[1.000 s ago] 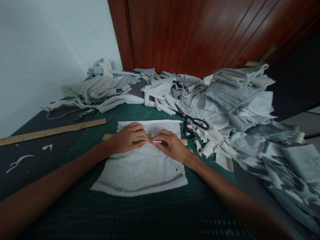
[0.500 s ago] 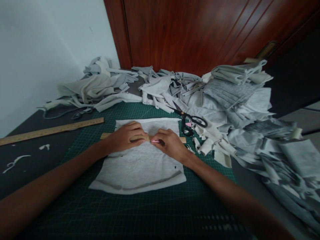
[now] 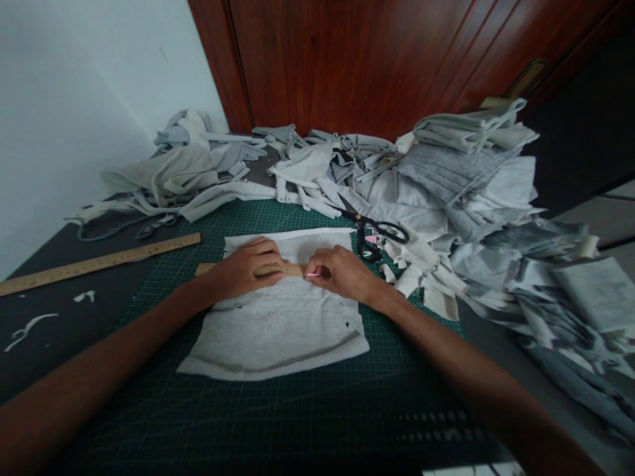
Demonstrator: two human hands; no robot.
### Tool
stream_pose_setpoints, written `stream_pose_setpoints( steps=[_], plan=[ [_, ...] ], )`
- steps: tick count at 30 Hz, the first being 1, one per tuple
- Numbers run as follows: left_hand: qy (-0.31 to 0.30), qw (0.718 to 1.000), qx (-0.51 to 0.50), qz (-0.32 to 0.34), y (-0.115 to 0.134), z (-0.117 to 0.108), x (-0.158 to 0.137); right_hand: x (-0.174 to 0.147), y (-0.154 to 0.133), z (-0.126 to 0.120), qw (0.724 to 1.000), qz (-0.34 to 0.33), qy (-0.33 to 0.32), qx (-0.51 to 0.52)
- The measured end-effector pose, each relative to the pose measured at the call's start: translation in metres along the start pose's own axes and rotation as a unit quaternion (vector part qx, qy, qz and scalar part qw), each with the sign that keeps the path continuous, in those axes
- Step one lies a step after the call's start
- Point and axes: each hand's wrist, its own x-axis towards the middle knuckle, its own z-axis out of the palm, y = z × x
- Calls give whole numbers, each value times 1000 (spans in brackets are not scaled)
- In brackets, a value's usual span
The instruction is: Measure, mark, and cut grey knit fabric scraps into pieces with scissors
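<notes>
A light grey piece of cloth (image 3: 278,330) lies on the green cutting mat (image 3: 198,416), its near edge curved and its far edge folded. Across its upper part runs a short wooden ruler (image 3: 294,270). My left hand (image 3: 253,268) grips this ruler, thumb at the near edge and fingers over the far side. To the right, my right hand (image 3: 342,272) is closed in a pinch on a small pink piece (image 3: 312,275) that looks like tailor's chalk, held against the ruler. Its fingers hide most of the piece and the ruler's right end.
Black scissors (image 3: 370,228) lie open behind my right hand, beside cloth scraps (image 3: 421,274). A longer wooden ruler (image 3: 109,262) rests at the left. Heaps of grey cloth (image 3: 446,175) line the back and right, before a wooden door (image 3: 347,66).
My right hand has slid slightly right along the ruler with the pink piece, widening the gap between my hands. My left hand stays on the ruler. The whole view has shifted slightly.
</notes>
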Motion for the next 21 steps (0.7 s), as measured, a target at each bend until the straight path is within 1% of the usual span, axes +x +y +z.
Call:
stream_pose_setpoints(
  steps=[6, 13, 21],
  plan=[
    [3, 1000, -5, -5, -1, 1, 0, -5, 5, -16, 1000, 9, -21, -7],
    [3, 1000, 0, 0, -1, 2, 0, -8, -1, -34, 996, 46, -74, -21],
    [11, 1000, -1, 13, -1, 1, 0, -12, 3, -46, 989, 88, -107, -46]
  ],
)
